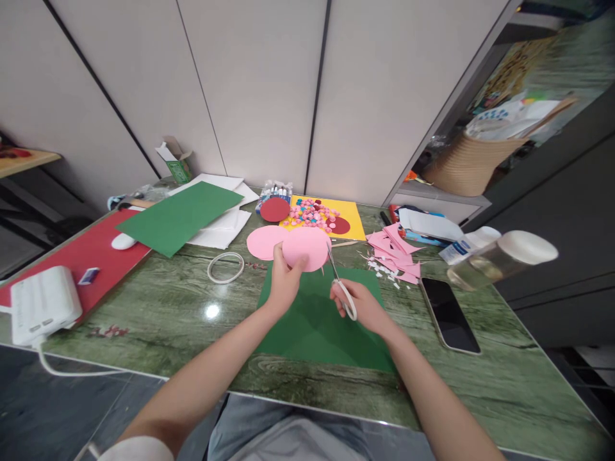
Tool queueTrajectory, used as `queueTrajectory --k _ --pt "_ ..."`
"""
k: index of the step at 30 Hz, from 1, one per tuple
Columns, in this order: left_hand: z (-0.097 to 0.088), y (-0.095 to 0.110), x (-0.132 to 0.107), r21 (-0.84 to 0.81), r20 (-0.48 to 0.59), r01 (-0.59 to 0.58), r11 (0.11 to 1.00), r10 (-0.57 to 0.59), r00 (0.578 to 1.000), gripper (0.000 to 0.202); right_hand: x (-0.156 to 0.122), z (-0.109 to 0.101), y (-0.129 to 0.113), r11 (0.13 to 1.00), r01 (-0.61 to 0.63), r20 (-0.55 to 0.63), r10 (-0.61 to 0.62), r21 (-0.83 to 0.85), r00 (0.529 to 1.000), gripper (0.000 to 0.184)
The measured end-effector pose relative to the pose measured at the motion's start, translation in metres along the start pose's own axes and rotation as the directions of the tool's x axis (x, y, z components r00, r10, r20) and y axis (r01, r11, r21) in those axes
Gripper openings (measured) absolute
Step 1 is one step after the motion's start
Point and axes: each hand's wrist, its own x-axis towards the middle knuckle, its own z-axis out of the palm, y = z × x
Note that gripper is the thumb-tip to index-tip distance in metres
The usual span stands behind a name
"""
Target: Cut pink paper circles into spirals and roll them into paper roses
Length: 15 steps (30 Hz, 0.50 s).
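Two hands are at work in front of you, above the dark green sheet [321,330] on the counter [192,333]. Your left hand [287,278] pinches a rounded pink paper piece [308,245], its thumb pressed on the near face by the lower edge. Your right hand [358,304] is curled around the white handles of the scissors [337,278], whose blades point up and away from you, tips at the right edge of that piece; you cannot tell whether paper lies between them. Just left of the held piece, and partly behind it, shows a pink oval [261,243].

Beyond your hands, a yellow sheet [355,221] bears a heap of small balls [312,212], mostly pink with some blue and dark red, and a red disc [340,225]. To your right, pink scraps [391,250] lie piled near small white bits [385,269], with a dark-screened phone [450,314] nearer you. On your left, a white ring [225,281] lies flat, and farther over a second green sheet [180,218] overlaps a red sheet [110,262].
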Motion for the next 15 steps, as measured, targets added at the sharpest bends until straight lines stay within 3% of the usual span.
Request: queueTrajectory --k 11,15 --pt "-0.0021 -0.0013 -0.0014 0.095 0.063 -0.036 0.995 0.03 0.998 0.037 0.0007 -0.0028 0.0045 0.999 0.021 0.003 -0.021 0.025 1.0 0.037" --pt "-0.0024 -0.0011 -0.0008 0.099 0.036 -0.029 0.995 0.025 0.999 0.04 0.0005 -0.0032 0.0047 1.0 0.02 0.002 -0.02 0.021 1.0 0.037"
